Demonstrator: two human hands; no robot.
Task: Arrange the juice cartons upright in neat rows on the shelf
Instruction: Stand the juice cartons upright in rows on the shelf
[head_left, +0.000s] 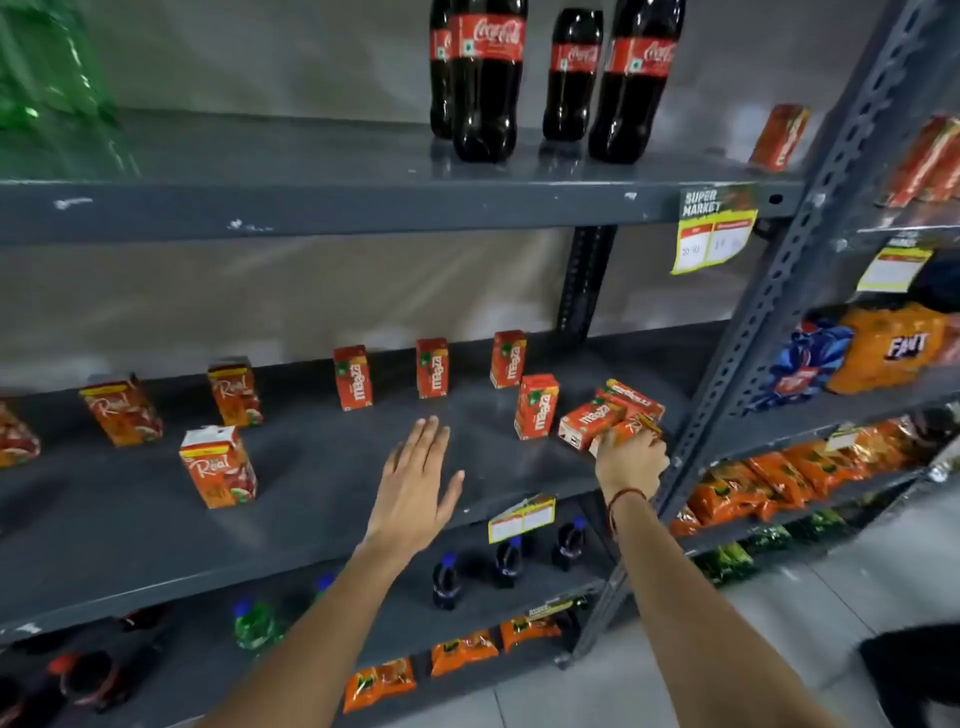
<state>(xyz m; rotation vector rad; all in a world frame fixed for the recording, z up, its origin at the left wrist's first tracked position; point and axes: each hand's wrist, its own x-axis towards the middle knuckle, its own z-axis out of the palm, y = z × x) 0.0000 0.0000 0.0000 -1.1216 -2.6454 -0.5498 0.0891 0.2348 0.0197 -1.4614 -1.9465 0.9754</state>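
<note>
On the grey middle shelf (322, 467) several small red Maaza cartons stand upright: three in a back row (432, 368) and one in front (536, 406). At the right end a pile of cartons (597, 415) lies on its side. My right hand (631, 460) is shut on a carton (631, 428) from this pile. My left hand (415, 483) hovers flat and open over the bare middle of the shelf. Larger Real cartons stand on the left: one in front (218, 466), two behind (235, 392).
Cola bottles (485, 78) stand on the upper shelf, with a lone carton (779, 136) at its right end. A perforated upright post (753, 374) borders the pile on the right. Small bottles and orange snack packs (462, 652) fill the shelves below.
</note>
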